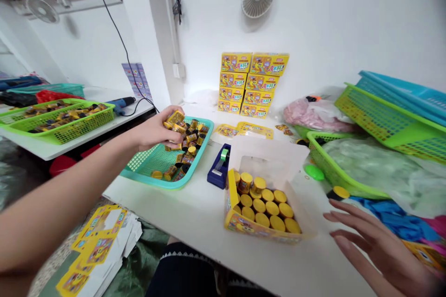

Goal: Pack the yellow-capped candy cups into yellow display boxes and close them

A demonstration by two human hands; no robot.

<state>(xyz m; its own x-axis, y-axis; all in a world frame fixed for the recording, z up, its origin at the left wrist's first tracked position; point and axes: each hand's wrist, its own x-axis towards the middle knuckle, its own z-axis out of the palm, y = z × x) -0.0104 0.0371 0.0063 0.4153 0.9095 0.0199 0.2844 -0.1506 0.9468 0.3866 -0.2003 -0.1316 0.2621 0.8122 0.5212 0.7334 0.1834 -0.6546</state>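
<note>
My left hand (156, 131) is wrapped round several small yellow-labelled cups (175, 123) above a turquoise basket (200, 163). More such cups lie loose in that basket, mostly towards its right side. An open yellow box (258, 234) stands on the white table with its lid raised, and rows of yellow-capped cups (259, 205) stand upright inside; two at the back left sit higher than the rest. My right hand (372, 241) is to the right of the box, fingers spread, holding nothing. Near its fingertips lies a cup with a yellow cap (339, 192).
Between basket and box sits a blue tape dispenser (219, 169). Stacked yellow boxes (248, 84) stand by the wall. Green baskets (348, 181) with plastic bags are on the right. Flat cartons (97, 250) lie lower left. A green basket (69, 131) stands on another table.
</note>
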